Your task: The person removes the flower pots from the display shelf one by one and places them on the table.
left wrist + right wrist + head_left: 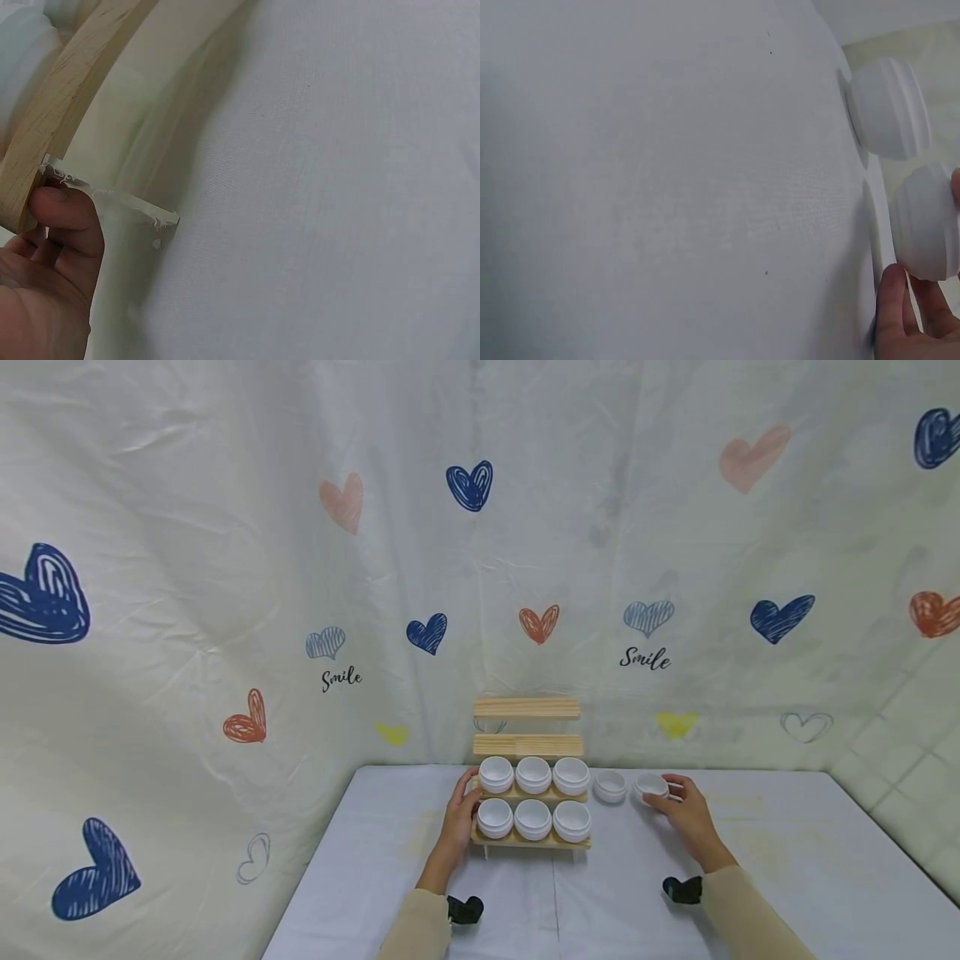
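At far left of the head view, a white cloth backdrop (pixel 187 568) printed with hearts and "Smile" hangs behind a white-covered table (pixel 810 852). Left of the lower centre, the person's left hand (pixel 455 820) reaches up from a beige sleeve (pixel 420 927); its grip is closed on the left end of a wooden tiered rack (pixel 528 744), with fingers at a board's end in the left wrist view.

The rack stands at lower centre. Its two lower tiers carry white bowls: three in an upper row (pixel 533 776) and three in a lower row (pixel 532 819). The two higher boards are bare.

Just right of the rack, a loose white bowl (pixel 610 787) sits upright on the table. Next, at lower right of centre, comes the far-right bowl (pixel 649 787), grasped between thumb and fingers by the right hand (pixel 688 814); whether its base touches the table cannot be told.
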The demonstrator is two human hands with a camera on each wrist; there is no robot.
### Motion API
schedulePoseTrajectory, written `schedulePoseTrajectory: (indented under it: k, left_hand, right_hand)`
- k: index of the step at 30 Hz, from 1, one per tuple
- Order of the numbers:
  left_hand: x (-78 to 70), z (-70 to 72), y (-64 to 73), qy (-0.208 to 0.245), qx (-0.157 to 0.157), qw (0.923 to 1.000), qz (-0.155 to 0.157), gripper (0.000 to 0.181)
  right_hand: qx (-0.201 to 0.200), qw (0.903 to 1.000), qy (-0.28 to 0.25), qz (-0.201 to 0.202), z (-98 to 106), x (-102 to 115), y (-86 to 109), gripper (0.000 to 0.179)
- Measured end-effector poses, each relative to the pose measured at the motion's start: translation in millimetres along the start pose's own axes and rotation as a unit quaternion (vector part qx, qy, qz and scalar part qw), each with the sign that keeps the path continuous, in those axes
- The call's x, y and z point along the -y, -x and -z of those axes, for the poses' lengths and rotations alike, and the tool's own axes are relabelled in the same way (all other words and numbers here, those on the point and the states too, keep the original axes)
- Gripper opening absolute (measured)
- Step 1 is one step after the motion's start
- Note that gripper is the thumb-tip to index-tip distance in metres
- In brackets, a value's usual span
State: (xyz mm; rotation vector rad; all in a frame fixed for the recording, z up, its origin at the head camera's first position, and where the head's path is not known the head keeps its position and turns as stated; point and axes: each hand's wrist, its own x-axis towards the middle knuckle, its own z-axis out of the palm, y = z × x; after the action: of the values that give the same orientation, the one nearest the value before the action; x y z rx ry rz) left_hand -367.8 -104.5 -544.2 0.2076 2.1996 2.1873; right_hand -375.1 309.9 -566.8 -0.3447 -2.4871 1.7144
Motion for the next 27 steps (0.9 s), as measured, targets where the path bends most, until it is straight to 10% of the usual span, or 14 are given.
schedulePoseTrajectory:
  k: [27]
  left_hand:
    - [-3.0, 0.2, 1.4, -0.014, 0.004, 0.9999, 0.002, 0.051]
  right_hand:
    - [0.013, 0.9996, 0.022, 0.01, -3.4, -8.7, -11.9, 0.077]
